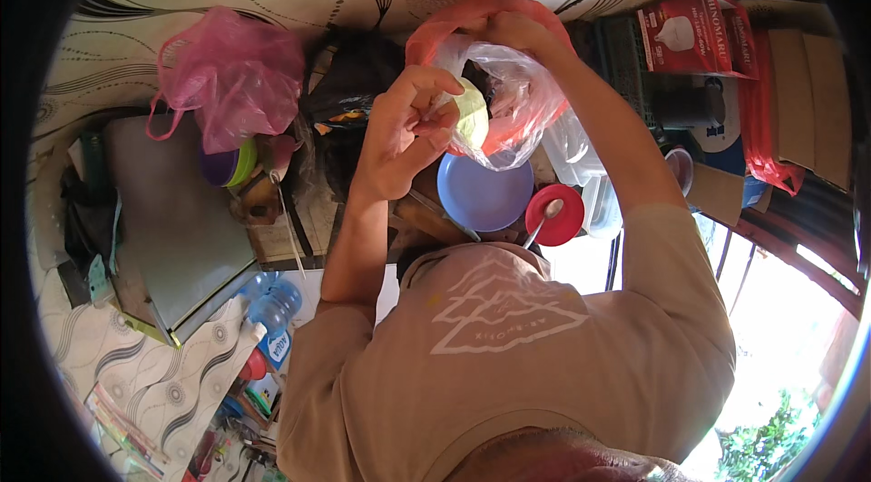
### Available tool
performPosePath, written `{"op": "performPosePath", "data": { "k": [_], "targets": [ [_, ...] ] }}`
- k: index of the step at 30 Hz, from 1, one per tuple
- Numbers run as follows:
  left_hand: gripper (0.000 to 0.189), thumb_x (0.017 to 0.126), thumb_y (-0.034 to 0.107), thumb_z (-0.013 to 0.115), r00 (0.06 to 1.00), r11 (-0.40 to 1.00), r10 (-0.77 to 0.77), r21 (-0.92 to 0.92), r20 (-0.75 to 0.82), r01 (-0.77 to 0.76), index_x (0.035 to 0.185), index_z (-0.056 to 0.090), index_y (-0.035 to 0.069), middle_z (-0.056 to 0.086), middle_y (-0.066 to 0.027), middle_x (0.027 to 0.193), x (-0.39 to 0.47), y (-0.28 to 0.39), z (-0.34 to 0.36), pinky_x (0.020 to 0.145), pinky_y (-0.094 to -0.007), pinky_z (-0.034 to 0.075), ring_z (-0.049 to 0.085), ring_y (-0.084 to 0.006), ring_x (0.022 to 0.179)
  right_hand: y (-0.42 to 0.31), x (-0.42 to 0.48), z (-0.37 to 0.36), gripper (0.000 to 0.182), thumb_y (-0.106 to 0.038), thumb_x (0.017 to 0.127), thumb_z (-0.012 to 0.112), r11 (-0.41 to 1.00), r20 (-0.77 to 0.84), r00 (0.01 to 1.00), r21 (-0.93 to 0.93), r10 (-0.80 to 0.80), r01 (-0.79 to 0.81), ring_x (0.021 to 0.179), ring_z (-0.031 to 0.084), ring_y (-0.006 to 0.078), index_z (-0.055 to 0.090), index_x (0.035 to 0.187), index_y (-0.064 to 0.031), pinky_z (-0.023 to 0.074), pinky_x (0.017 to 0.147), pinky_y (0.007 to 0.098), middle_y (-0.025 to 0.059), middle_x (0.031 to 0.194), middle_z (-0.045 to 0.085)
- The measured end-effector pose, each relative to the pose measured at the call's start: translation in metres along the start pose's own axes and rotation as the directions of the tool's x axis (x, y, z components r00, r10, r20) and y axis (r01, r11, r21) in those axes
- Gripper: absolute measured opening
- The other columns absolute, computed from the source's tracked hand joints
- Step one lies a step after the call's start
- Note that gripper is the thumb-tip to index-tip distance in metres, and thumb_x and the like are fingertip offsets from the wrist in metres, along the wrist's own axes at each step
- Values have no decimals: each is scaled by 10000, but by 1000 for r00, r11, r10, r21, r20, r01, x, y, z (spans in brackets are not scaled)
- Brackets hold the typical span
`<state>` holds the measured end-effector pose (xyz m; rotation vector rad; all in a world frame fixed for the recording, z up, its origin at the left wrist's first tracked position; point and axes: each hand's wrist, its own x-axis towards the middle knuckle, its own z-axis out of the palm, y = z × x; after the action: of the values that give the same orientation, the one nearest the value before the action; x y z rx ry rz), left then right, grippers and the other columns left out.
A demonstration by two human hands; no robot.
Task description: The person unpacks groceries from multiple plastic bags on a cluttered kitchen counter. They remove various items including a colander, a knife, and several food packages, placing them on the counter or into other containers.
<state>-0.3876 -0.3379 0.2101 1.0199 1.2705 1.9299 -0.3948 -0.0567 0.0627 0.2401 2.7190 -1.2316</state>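
Observation:
A red plastic bag (551, 16) hangs wide around a clear plastic bag (514, 64). My right hand (507, 30) is closed on the red bag near its top rim; its fingertips are partly hidden. A round pale green thing, perhaps a cabbage (472, 116), shows at the left side of the clear bag. My left hand (415, 132) is beside it with curled fingers, the index finger touching or very near it; whether it grips anything is unclear. Below the bags lies a blue plastic plate (485, 193). A metal spoon (553, 208) rests across a small red dish (565, 223).
A pink plastic bag (235, 74) stands at the left, above purple and green bowls (221, 166). Clear plastic containers (599, 200) are right of the plate. A red bulb box (687, 36) and cardboard (810, 101) stand at the far right. A grey panel (177, 210) is at the left.

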Motion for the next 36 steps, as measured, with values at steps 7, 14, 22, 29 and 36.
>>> {"op": "performPosePath", "data": {
  "k": [7, 14, 22, 29, 36],
  "targets": [
    [481, 833, 239, 634, 977, 966, 141, -191, -162, -171, 1220, 460, 11, 510, -68, 918, 15, -8, -4, 755, -282, 351, 439, -138, 822, 20, 66, 35, 476, -495, 863, 574, 913, -30, 993, -390, 118, -120, 984, 675, 302, 726, 1051, -85, 511, 860, 410, 162, 1037, 712],
    [496, 834, 239, 634, 963, 952, 93, -260, -253, -160, 1237, 453, 12, 523, -82, 942, 7, -10, -17, 781, -285, 371, 462, -150, 849, -17, 21, -1, 499, -484, 771, 671, 897, -188, 952, -332, 242, -294, 931, 690, 315, 727, 1051, -74, 531, 841, 407, 177, 974, 719],
    [537, 856, 263, 572, 974, 975, 99, -178, -204, -136, 1297, 418, -1, 515, -114, 1044, 28, -16, -28, 858, -340, 373, 469, -201, 970, -112, -92, -65, 446, -215, 760, 766, 993, -498, 867, -104, -5, -54, 858, 714, 152, 675, 1147, -12, 564, 757, 289, 154, 916, 728],
    [514, 878, 280, 541, 994, 976, 81, -199, -71, -94, 1305, 430, 17, 541, -114, 1033, 43, -14, -22, 794, -304, 353, 450, -164, 881, -139, -102, -10, 441, -282, 801, 766, 995, -425, 902, -97, -77, 40, 763, 703, 211, 677, 1133, -5, 554, 721, 322, 147, 918, 717],
    [490, 880, 271, 543, 984, 991, 59, -105, -166, -77, 1285, 441, 15, 513, -79, 969, 17, -7, -33, 779, -297, 346, 422, -137, 824, -111, -137, 6, 393, -338, 802, 751, 947, -642, 745, -318, -182, -43, 872, 679, 334, 688, 1075, -62, 539, 783, 425, 158, 1042, 688]
  ]
}}
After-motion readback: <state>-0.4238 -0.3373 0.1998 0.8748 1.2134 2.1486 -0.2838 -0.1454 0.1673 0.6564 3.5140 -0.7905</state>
